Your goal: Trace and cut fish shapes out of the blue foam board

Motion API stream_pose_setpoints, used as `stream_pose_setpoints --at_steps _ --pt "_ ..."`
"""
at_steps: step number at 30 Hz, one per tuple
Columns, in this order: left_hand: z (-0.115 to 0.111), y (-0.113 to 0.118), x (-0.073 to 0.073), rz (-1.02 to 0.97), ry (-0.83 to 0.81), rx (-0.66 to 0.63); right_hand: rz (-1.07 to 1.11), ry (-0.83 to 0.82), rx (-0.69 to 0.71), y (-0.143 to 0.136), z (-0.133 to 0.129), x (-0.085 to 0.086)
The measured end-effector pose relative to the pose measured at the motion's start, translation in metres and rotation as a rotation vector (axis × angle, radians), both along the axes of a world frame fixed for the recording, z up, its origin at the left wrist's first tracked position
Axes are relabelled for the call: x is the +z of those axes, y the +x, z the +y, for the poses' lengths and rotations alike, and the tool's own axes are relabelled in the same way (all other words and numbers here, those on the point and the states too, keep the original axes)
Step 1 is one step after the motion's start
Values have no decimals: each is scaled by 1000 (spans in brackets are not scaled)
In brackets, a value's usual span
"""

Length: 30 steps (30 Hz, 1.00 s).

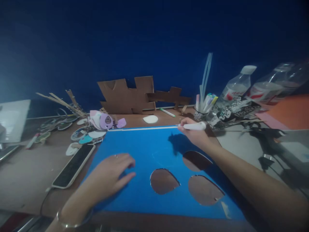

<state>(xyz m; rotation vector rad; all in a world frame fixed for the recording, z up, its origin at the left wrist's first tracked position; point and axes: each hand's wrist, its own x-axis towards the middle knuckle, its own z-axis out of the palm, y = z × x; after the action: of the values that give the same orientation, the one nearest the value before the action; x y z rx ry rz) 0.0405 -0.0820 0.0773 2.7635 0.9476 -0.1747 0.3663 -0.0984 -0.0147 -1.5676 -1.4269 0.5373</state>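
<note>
A blue sheet (135, 193) with three teardrop-shaped holes lies on the brown table, whose surface shows through the holes. My right hand (193, 132) is closed around a white pen-like tool (196, 126) at the sheet's far edge, its tip pointing left. Over the left part of the sheet is my left hand (116, 172), fingers apart and bent, holding nothing. Faint curved lines show on the sheet between the hands. Beyond the far edge rests a white teardrop-shaped piece (150, 119).
A phone (74, 166) lies left of the sheet, near a purple and white item (103, 120) and cut pieces. Brown cardboard (130, 95) leans on the blue wall. A marker cup (201, 114) and plastic bottles (238, 85) stand at the back right. Cables lie at right.
</note>
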Motion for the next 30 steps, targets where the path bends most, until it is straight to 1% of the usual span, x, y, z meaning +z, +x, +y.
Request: stream_pose_setpoints --at_steps 2,4,7,9,12,16,18,21,23,25,28,30 --pt "-21 -24 -20 -12 7 38 -123 1 26 7 -1 1" --pt "-42 -46 -35 -49 21 66 -211 -47 17 14 0 -2" --pt "-71 -70 -50 -176 70 139 -304 -116 -94 21 9 -9" --pt "-84 -74 -57 -265 110 157 -377 -183 -97 21 18 -13" --pt "-95 -64 -65 -320 141 131 -441 -245 -88 16 31 -16" --pt "-93 -42 -73 -325 177 14 -507 -285 -143 5 41 -16" --pt "-88 -34 -76 -302 182 -8 -537 -299 -168 2 40 -15" --pt "-82 -24 -81 -263 172 -36 -576 -303 -142 -1 31 -12" --pt "-79 -17 -83 -242 160 -80 -604 -282 -97 -6 19 -8" --pt "-79 -9 -83 -231 157 -116 -636 -236 -21 -15 2 -3" --pt "-80 2 -80 -255 162 -128 -673 -177 184 -41 -26 1" --pt "-82 9 -77 -276 152 -119 -692 -149 289 -61 -42 -1"
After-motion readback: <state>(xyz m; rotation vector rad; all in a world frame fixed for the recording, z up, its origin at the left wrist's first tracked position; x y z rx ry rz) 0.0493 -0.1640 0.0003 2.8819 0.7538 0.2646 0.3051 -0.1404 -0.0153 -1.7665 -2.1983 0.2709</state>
